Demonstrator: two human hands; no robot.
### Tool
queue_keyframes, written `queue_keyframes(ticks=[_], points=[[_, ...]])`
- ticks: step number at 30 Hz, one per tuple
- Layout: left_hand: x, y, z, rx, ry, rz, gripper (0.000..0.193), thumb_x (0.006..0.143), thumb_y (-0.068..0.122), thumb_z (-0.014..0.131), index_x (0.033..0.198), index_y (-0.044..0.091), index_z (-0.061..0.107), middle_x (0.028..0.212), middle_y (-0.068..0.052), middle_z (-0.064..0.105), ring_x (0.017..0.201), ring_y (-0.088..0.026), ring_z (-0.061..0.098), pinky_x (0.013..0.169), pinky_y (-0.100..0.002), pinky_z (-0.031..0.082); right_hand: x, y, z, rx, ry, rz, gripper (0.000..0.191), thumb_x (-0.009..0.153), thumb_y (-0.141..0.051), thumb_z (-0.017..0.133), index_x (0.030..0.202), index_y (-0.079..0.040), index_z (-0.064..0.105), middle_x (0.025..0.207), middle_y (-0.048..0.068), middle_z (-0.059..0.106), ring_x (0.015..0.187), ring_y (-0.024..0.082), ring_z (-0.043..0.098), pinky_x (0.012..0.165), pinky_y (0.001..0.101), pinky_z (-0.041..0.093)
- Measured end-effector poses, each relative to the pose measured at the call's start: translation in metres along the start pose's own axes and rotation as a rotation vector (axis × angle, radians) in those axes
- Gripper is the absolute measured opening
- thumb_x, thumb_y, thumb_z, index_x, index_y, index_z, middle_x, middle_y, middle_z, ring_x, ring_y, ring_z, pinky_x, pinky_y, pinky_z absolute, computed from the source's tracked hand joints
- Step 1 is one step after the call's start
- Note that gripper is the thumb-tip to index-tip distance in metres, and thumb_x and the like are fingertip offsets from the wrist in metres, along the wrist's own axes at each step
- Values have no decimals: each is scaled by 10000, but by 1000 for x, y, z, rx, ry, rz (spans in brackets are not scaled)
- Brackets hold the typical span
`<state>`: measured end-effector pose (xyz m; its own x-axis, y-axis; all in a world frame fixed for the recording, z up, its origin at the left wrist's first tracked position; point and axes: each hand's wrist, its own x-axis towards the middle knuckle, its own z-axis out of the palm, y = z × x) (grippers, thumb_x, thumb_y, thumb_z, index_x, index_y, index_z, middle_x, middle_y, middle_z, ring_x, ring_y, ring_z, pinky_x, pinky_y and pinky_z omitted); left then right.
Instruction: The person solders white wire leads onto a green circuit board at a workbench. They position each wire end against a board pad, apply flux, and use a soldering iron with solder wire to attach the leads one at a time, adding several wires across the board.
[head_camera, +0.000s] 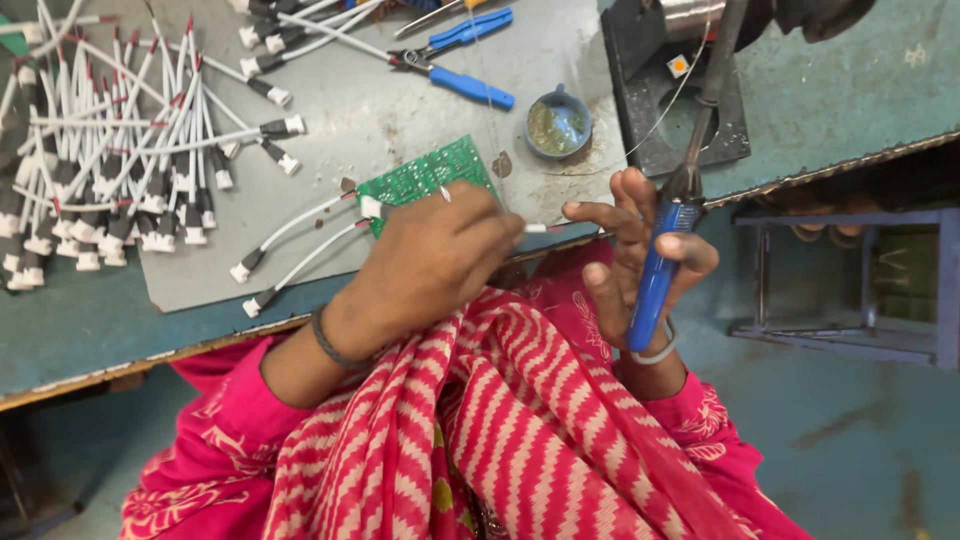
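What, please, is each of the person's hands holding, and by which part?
The right hand grips a blue-handled soldering iron by its handle. The left hand pinches a thin white wire near its end.

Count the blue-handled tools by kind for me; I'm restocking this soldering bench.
Blue-handled soldering iron, held in the right hand: 1
Blue-handled pliers lying on the grey bench mat: 1
Total: 2
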<state>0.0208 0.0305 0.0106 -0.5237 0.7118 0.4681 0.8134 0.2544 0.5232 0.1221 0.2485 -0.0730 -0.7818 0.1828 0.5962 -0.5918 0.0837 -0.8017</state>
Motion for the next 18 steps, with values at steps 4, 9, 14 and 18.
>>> queue_keyframes(ticks=[4, 9, 14, 18], points=[[33, -24, 0, 282, -92, -44, 75, 908, 109, 712, 932, 38, 711, 920, -135, 637, 836, -325, 666, 673, -429, 535, -1, 8, -10, -28, 157, 3, 527, 1008, -27, 658, 1364, -231, 328, 1633, 239, 396, 1373, 397, 587, 1177, 536, 503], [81, -55, 15, 512, -185, 107, 18, 773, 41, 711, 755, 41, 713, 911, -161, 665, 852, -332, 702, 708, -413, 570, -9, 6, -26, -124, 127, -27, 498, 1083, -48, 618, 1412, -248, 302, 1634, 195, 400, 1303, 360, 672, 1274, 459, 366], [106, -66, 25, 607, -272, 199, 7, 692, 57, 726, 692, 59, 720, 837, -163, 684, 767, -310, 712, 635, -403, 563, -17, 6, -32, -172, 137, -7, 499, 1082, -49, 603, 1411, -247, 284, 1628, 207, 394, 1313, 362, 656, 1263, 458, 385], [114, -70, 33, 696, -321, 216, 26, 693, 84, 737, 680, 69, 720, 802, -154, 695, 758, -305, 717, 621, -397, 565, -19, 9, -34, -159, 133, -2, 485, 1090, -45, 589, 1408, -243, 280, 1627, 219, 396, 1322, 363, 647, 1253, 453, 399]])
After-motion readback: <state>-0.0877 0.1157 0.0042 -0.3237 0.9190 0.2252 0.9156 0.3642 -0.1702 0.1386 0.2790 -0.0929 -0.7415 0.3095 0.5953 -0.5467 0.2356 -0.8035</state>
